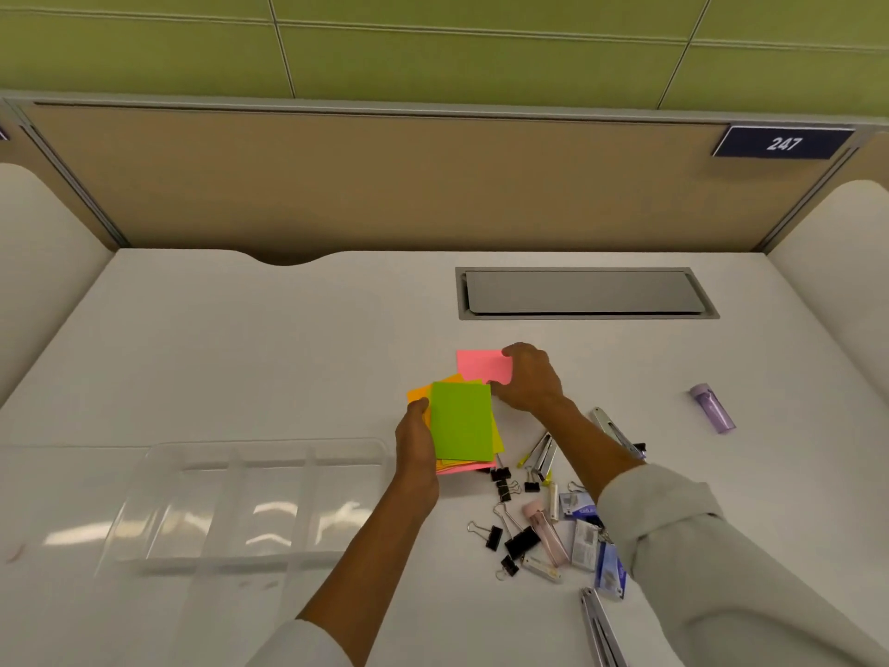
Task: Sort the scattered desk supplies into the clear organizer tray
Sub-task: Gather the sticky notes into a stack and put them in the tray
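Note:
My left hand (417,450) holds a stack of sticky notes (462,423), green on top with orange, yellow and pink beneath, just above the desk. My right hand (529,377) pinches a pink sticky note (481,367) lying beyond the stack. The clear organizer tray (144,474) with several compartments sits to the left of my left hand. Black binder clips (502,483), staple boxes (584,541), a pink stapler (546,534) and other small supplies lie scattered under my right forearm.
A purple cylinder (712,407) lies at the right of the white desk. A grey cable hatch (584,293) is set into the desk at the back. Metal clips (599,628) lie near the front edge. A partition wall closes the back.

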Demonstrator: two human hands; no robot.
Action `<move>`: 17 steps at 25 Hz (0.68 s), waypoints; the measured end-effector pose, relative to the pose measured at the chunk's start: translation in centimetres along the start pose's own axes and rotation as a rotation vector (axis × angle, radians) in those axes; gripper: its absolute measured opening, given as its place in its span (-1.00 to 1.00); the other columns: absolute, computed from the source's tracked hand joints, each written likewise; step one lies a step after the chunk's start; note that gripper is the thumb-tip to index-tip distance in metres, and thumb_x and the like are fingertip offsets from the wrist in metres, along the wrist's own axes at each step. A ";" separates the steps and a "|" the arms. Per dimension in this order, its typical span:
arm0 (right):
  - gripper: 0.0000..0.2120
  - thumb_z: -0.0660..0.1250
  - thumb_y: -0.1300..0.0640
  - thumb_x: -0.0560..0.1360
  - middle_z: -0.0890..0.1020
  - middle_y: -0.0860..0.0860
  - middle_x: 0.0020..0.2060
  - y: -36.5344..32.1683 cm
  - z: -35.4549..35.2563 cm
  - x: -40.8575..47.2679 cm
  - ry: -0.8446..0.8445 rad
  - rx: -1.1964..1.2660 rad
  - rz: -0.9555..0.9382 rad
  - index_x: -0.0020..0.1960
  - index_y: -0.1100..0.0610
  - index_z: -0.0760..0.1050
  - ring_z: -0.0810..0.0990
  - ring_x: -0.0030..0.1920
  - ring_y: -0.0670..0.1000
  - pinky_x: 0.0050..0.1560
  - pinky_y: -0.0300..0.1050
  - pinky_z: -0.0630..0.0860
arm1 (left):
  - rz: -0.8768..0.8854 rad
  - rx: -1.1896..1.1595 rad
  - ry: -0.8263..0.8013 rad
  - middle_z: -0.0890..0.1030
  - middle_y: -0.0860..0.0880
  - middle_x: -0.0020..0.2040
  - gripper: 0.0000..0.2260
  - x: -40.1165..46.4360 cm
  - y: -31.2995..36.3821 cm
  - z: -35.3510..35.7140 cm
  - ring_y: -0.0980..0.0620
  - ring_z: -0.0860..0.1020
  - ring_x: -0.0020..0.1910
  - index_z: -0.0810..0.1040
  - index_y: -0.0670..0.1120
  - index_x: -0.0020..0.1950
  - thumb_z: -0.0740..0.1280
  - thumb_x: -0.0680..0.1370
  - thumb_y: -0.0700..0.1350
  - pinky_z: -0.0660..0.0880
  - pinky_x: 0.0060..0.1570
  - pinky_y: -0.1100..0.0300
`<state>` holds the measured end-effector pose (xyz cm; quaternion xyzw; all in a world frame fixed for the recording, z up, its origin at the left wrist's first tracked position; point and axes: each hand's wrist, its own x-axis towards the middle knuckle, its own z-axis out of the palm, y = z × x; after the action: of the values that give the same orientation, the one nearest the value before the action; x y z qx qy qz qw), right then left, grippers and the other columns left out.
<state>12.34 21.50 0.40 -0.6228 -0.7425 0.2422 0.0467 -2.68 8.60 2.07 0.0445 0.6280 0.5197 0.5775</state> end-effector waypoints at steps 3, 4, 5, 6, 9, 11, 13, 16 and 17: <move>-0.22 0.47 -0.15 0.44 0.37 0.13 0.46 -0.4 -0.3 1.9 -0.121 -0.217 -0.107 0.51 0.14 0.25 0.30 0.46 0.20 0.40 0.20 0.34 | 0.003 -0.007 -0.024 0.63 -0.07 -0.15 -0.76 0.7 0.7 -0.2 -0.08 0.58 -0.18 0.57 0.04 -0.11 0.15 0.62 0.03 0.51 -0.06 0.06; -0.19 0.47 -0.22 0.41 0.40 0.12 0.42 -0.3 -0.6 2.3 -0.137 -0.298 -0.100 0.50 0.10 0.26 0.33 0.43 0.19 0.37 0.19 0.36 | 0.006 -0.009 -0.029 0.63 -0.06 -0.16 -0.75 0.8 1.0 -0.3 -0.08 0.58 -0.19 0.57 0.04 -0.12 0.15 0.62 0.03 0.51 -0.08 0.07; -0.16 0.48 -0.29 0.36 0.44 0.10 0.36 -0.1 -0.9 2.4 -0.152 -0.370 -0.075 0.48 0.07 0.28 0.35 0.39 0.18 0.33 0.19 0.36 | 0.010 -0.012 -0.035 0.63 -0.06 -0.17 -0.75 0.9 1.2 -0.3 -0.08 0.58 -0.19 0.57 0.03 -0.12 0.15 0.62 0.04 0.51 -0.08 0.07; -0.14 0.50 -0.32 0.31 0.47 0.08 0.30 0.1 -1.1 2.3 -0.171 -0.402 -0.038 0.44 0.05 0.31 0.38 0.36 0.17 0.30 0.18 0.36 | 0.012 -0.012 -0.040 0.63 -0.06 -0.17 -0.75 1.0 1.4 -0.4 -0.08 0.58 -0.20 0.57 0.03 -0.13 0.14 0.62 0.04 0.51 -0.08 0.07; -0.33 0.53 -0.18 0.36 0.55 0.11 0.24 1.1 -1.2 1.0 -0.186 -0.212 0.004 0.34 0.12 0.45 0.48 0.28 0.17 0.22 0.08 0.44 | 0.019 -0.008 -0.050 0.63 -0.05 -0.18 -0.72 0.8 1.5 -0.4 -0.06 0.58 -0.21 0.57 0.04 -0.15 0.13 0.63 0.06 0.50 -0.13 0.10; -0.57 0.45 -0.02 0.49 0.62 0.16 0.18 1.4 -1.6 -0.5 -0.098 0.009 0.015 0.25 0.20 0.54 0.56 0.20 0.18 0.09 -0.05 0.43 | 0.023 -0.015 -0.060 0.64 -0.04 -0.15 -0.70 0.3 1.6 -0.3 -0.06 0.59 -0.18 0.58 0.08 -0.12 0.11 0.64 0.10 0.53 -0.06 0.06; -0.71 0.40 0.05 0.55 0.67 0.17 0.08 1.1 -2.6 -2.9 0.062 0.296 0.095 0.16 0.23 0.59 0.61 0.03 0.16 0.01 -0.04 0.45 | 0.016 -0.024 -0.081 0.65 -0.05 -0.09 -0.67 -0.2 1.8 -0.2 -0.09 0.61 -0.10 0.58 0.10 -0.06 0.07 0.65 0.16 0.53 0.08 -0.04; -0.80 0.44 0.08 0.52 0.68 0.11 -0.07 0.0 -5.0 -8.1 0.242 0.923 0.282 0.09 0.15 0.57 0.58 -0.10 0.10 -0.20 -0.02 0.52 | 0.029 -0.016 -0.114 0.66 -0.06 -0.04 -0.62 -1.3 2.1 -0.5 -0.11 0.62 -0.05 0.58 0.11 -0.03 0.03 0.63 0.23 0.52 0.17 -0.08; -0.80 0.46 0.08 0.51 0.69 0.05 -0.12 -0.6 -5.4 -10.2 0.256 1.094 0.301 0.09 0.12 0.56 0.58 -0.12 0.06 -0.27 -0.10 0.48 | 0.039 -0.014 -0.123 0.66 -0.07 -0.04 -0.62 -1.7 2.1 -0.6 -0.12 0.62 -0.04 0.58 0.11 -0.02 0.03 0.63 0.24 0.52 0.18 -0.08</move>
<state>16.04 13.40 7.79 -0.6310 -0.4012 0.5174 0.4160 -3.67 8.06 4.59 0.0846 0.5866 0.5314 0.6053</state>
